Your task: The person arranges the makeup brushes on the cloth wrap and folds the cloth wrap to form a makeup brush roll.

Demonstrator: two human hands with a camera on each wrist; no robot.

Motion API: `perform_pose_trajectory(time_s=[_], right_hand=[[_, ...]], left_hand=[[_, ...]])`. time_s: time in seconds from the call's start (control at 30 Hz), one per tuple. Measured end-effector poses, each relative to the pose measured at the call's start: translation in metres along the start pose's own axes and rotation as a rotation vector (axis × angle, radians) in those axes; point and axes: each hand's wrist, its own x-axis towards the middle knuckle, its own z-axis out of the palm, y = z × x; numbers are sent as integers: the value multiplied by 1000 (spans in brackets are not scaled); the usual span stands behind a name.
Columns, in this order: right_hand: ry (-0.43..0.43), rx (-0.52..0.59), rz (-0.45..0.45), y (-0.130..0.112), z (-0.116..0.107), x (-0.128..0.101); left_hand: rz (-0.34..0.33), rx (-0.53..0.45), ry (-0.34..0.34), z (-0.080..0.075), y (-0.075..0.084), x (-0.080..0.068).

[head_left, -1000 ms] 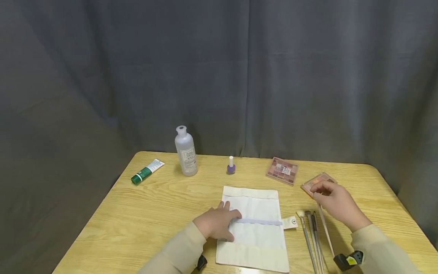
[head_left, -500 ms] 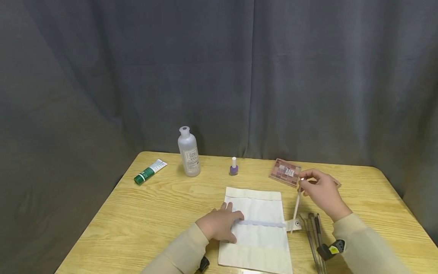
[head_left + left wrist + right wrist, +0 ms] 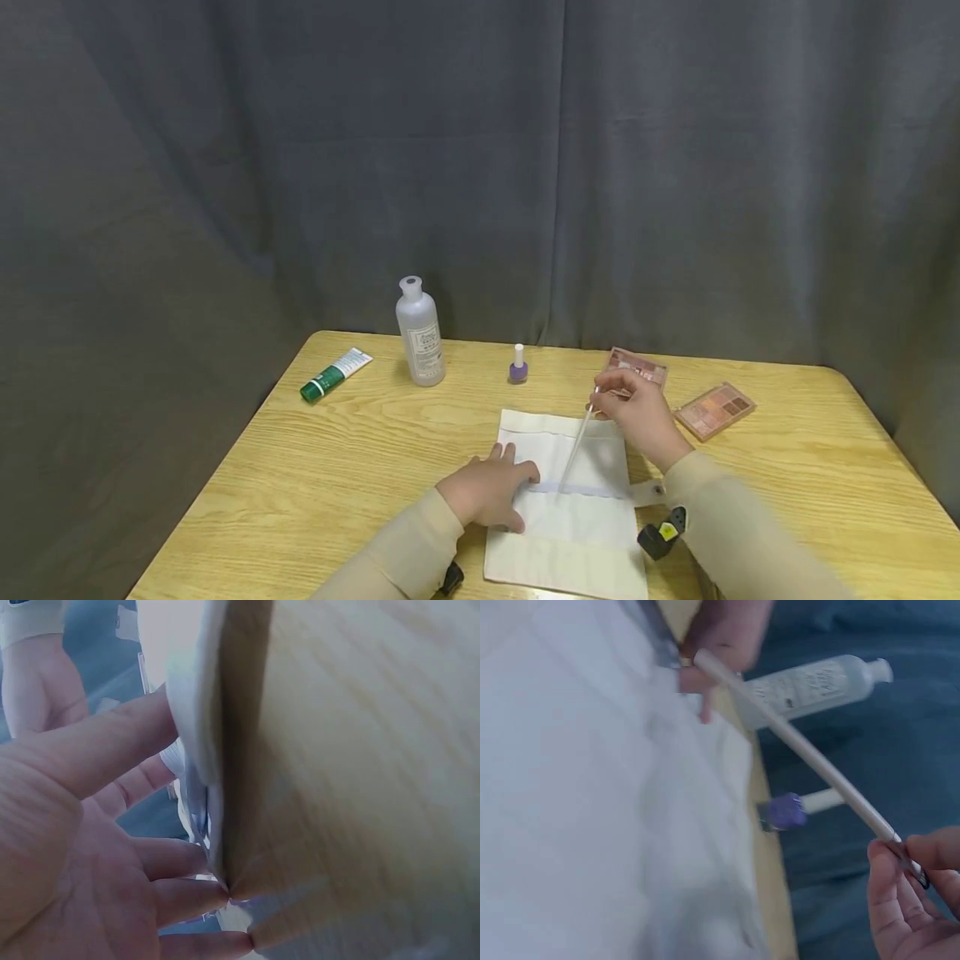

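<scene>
A cream cloth brush roll (image 3: pixel 581 533) lies open near the table's front edge, with a lilac elastic band (image 3: pixel 592 491) across it. My left hand (image 3: pixel 501 483) rests flat on the roll's left side, fingers straight and touching the band's end. My right hand (image 3: pixel 602 400) pinches the top end of a white-handled brush (image 3: pixel 576 448), which slants down so that its lower end meets the band. In the right wrist view the brush (image 3: pixel 802 754) runs from my fingertips (image 3: pixel 896 859) to the cloth (image 3: pixel 592 795). In the left wrist view my palm (image 3: pixel 75 832) lies against the cloth's edge (image 3: pixel 196 712).
Along the back of the wooden table (image 3: pixel 360 467) stand a green tube (image 3: pixel 335 375), a clear bottle (image 3: pixel 420 333) and a purple nail polish (image 3: pixel 517 367). One eyeshadow palette (image 3: pixel 640 367) sits partly behind my right hand, another (image 3: pixel 715 410) to its right.
My right hand lifted a white-handled brush from the row at the right and carried it left over the roll, lower end now at the band. My left hand stayed put.
</scene>
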Motion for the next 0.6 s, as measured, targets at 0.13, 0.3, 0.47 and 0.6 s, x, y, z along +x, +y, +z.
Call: perform_pose_trajectory(time_s=[0.13,0.3,0.47,0.6], right_hand=[[13,4,28,9,19,5],[5,-58,37,14,34,5],[44,-45,26,12,39,5],[110,18,14,9,38,7]], left_hand=[[1,6,1,1,1,1],[-2,5,-7,2,1,2],[-3,5,-8,1,1,2],[-4,1,-8,1,0,2]])
